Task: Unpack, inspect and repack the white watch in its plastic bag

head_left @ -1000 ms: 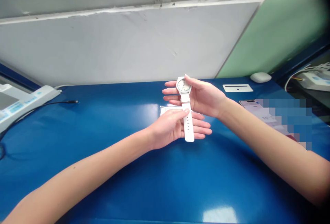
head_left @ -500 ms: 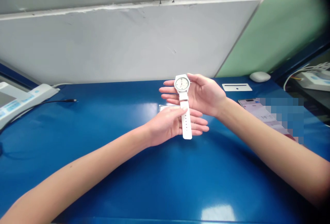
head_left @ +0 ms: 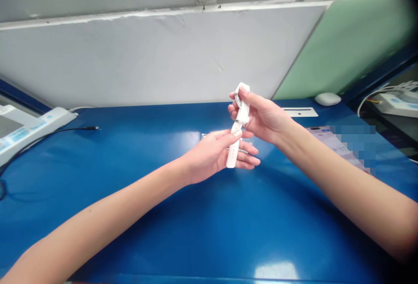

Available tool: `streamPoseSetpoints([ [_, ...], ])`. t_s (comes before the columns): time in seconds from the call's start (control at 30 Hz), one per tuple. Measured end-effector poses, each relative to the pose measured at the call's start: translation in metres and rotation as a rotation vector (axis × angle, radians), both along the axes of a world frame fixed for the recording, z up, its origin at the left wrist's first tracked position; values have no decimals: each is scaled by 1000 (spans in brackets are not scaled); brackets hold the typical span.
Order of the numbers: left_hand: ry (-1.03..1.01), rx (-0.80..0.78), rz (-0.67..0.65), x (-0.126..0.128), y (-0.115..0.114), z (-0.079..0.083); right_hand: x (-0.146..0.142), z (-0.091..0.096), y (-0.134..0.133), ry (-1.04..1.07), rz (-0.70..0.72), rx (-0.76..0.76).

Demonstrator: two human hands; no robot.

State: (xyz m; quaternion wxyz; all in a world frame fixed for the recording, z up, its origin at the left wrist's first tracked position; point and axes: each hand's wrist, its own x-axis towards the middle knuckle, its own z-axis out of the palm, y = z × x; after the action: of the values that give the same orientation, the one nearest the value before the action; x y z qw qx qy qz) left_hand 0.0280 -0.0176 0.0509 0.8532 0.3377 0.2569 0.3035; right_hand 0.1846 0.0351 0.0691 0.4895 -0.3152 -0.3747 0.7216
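I hold a white wristwatch (head_left: 237,120) with both hands above the blue table (head_left: 146,214). My right hand (head_left: 264,116) is closed round the watch's case and upper strap, with the watch turned edge-on so its dial does not show. My left hand (head_left: 217,153) pinches the lower strap between thumb and fingers, its other fingers stretched out beneath it. A small clear packet (head_left: 209,136) lies on the table behind my left hand, mostly hidden.
A white card (head_left: 300,112) and a white oval case (head_left: 328,99) lie at the back right, a phone (head_left: 329,140) beside my right forearm. A white device (head_left: 29,129) with a black cable (head_left: 65,130) sits at the left. Grey and green panels stand behind.
My right hand has closed on the watch and twisted it from dial-up to edge-on, lifting it slightly. My left hand has kept hold of the lower strap.
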Motion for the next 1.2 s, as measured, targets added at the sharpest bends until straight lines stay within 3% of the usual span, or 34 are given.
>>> streamPoseSetpoints([
  [0.1,-33,10,-11,-1,-1,0,-1,-1,0,-41,7,35],
  [0.43,2,11,-34,-3,-1,-6,-1,0,-5,13,293,38],
  [0.77,17,38,-191,-8,0,-6,-1,1,-3,54,295,-105],
  [1.2,11,30,-130,-7,2,-5,-1,6,-6,38,250,-132],
])
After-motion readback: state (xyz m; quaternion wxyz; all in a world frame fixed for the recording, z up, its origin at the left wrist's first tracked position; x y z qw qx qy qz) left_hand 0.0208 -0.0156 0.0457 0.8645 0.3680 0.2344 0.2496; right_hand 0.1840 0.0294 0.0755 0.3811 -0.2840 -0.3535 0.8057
